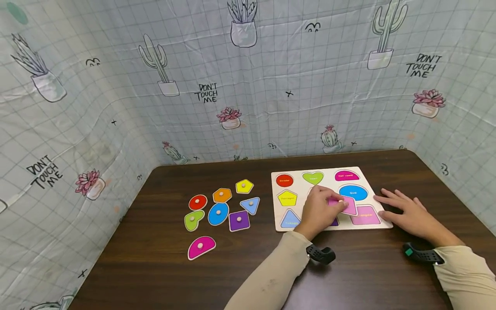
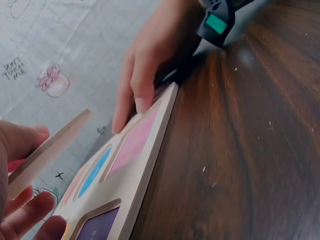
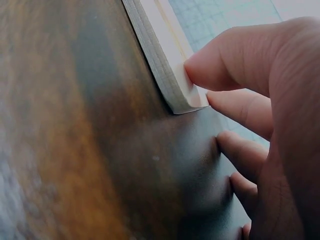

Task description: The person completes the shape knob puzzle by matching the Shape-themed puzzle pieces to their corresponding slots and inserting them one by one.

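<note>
My left hand pinches a pink rectangular puzzle piece by its knob, above a wooden shape puzzle board. In the left wrist view, the piece is tilted and clear of the board, its pale underside showing. Just right of it in the head view lies the pink rectangular recess. My right hand rests at the board's right edge with fingers spread. The right wrist view has its thumb touching the near corner of the board. My left hand covers the board's middle.
Loose knobbed pieces lie left of the board: a red circle, an orange hexagon, a purple square, a magenta half round and several others. A patterned cloth rises behind the dark wooden table.
</note>
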`<state>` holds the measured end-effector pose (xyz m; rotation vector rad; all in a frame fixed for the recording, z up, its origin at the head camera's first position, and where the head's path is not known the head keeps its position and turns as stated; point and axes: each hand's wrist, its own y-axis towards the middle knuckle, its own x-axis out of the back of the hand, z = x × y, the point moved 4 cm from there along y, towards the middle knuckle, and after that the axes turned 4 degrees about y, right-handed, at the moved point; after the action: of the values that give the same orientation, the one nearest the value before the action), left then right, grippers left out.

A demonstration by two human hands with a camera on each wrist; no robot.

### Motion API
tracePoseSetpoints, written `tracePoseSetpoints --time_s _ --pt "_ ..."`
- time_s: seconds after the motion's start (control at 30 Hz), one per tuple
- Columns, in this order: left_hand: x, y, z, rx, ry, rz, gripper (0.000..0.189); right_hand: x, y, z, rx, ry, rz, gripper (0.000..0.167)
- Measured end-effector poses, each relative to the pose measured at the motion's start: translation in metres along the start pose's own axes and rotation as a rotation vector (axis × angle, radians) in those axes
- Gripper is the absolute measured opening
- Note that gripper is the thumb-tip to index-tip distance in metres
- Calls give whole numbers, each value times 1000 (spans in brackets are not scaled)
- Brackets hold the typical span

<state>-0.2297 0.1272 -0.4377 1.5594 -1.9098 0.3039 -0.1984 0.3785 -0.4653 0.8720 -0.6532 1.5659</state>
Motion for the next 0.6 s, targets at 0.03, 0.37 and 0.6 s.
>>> tracePoseSetpoints --time_s 0.03,0.37,0.6 --pt "-1 0 0 13 -1 1 16 0 0 0 -1 2 -1 57" --pt "-17 -1 -6 -11 18 -16 17 1 -2 0 3 21 -15 55" --pt "-24 1 -11 -74 124 -48 17 2 -2 3 16 32 -24 54"
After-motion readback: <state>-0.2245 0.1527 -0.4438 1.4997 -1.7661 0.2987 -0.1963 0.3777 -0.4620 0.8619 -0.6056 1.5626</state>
